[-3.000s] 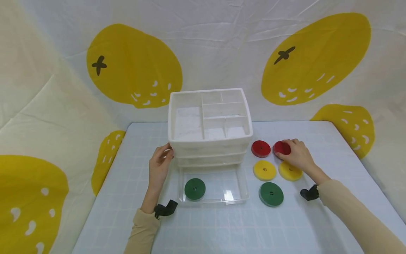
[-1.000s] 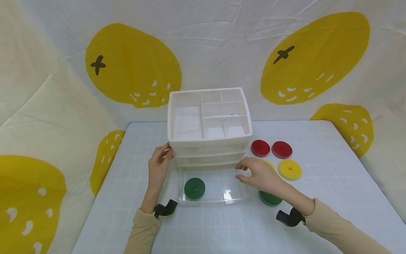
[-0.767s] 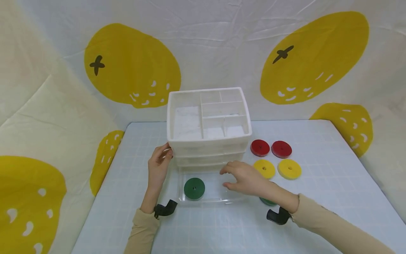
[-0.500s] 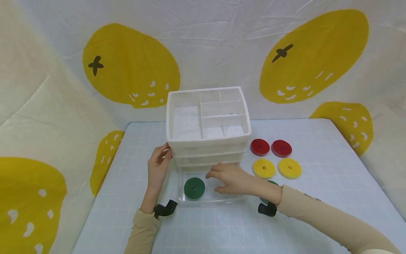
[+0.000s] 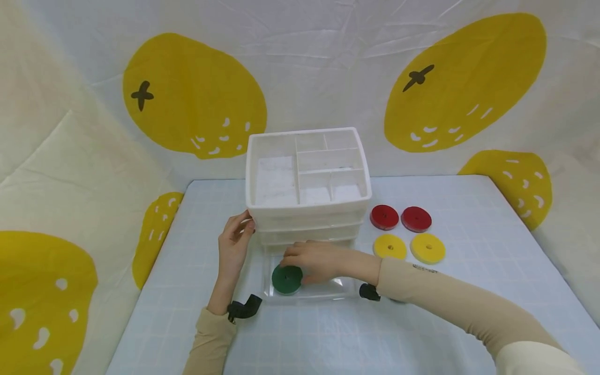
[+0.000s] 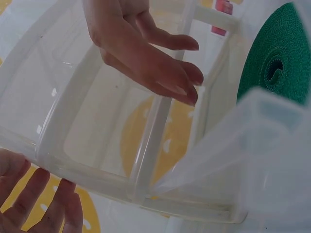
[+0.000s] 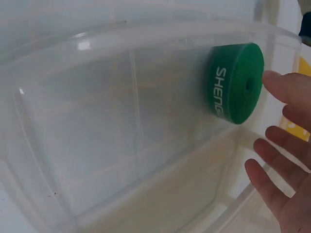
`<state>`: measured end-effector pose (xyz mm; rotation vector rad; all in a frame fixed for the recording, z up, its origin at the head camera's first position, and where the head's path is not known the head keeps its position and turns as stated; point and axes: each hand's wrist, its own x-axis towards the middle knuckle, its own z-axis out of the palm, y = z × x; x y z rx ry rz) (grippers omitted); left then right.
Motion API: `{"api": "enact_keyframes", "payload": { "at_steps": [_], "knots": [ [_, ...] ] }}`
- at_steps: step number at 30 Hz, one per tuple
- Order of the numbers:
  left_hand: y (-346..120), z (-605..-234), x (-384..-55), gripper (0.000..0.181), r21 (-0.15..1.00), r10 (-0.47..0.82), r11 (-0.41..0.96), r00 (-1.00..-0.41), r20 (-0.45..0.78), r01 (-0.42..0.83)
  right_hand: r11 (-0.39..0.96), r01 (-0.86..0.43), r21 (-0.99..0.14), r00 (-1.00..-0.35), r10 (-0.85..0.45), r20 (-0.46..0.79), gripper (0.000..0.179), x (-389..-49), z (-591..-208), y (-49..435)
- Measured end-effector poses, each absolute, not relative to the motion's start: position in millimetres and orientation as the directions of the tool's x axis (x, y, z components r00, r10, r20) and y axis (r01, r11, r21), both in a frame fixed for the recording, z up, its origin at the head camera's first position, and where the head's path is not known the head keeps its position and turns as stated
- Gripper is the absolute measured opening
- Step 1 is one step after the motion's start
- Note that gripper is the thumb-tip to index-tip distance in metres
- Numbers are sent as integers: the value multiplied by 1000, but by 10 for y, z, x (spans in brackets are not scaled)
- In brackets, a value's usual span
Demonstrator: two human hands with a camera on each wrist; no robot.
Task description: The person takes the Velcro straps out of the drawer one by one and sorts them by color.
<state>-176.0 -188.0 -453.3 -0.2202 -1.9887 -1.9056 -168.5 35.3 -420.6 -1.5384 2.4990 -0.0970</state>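
Observation:
A green roll of tape [image 5: 287,281] lies flat in the left part of a clear pulled-out drawer [image 5: 323,298]. White lettering shows on its side in the right wrist view, and a spiral core in the left wrist view. My right hand [image 5: 319,260] hovers over the drawer, fingers spread, thumb close to the green roll [image 7: 235,85]; whether the thumb touches it I cannot tell. My left hand [image 5: 234,245] rests its fingertips against the left side of the white drawer unit [image 5: 309,214]. In the left wrist view, its fingertips [image 6: 41,177] meet the unit's edge.
Two red rolls [image 5: 384,217] and two yellow rolls [image 5: 428,248] lie right of the unit. Another green roll is almost wholly covered by my right sleeve [image 5: 445,291]. The unit's top has a divided tray [image 5: 276,179]. A patterned cloth hangs behind the table.
My right hand has left the right red roll without it and moved left across the drawer to the green roll. My left hand stays put at the unit. The rolls keep their places.

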Motion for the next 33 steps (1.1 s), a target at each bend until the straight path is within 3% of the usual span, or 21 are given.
{"api": "enact_keyframes", "payload": {
  "at_steps": [14,21,33],
  "knots": [
    [-1852,-4484,-1746,32,946,-152,67,-934,323,317,352,-935,-35,-337,-918,-210,64,-1765,-4414,125],
    [-1802,-4296,-1637,33,946,-141,76,-936,322,314,360,-933,0,-349,-905,-244,67,-1730,-4471,101],
    [-1866,-4487,-1735,32,937,-144,68,-926,350,344,355,-935,2,-348,-914,-207,66,-1716,-4497,116]
  ]
}}
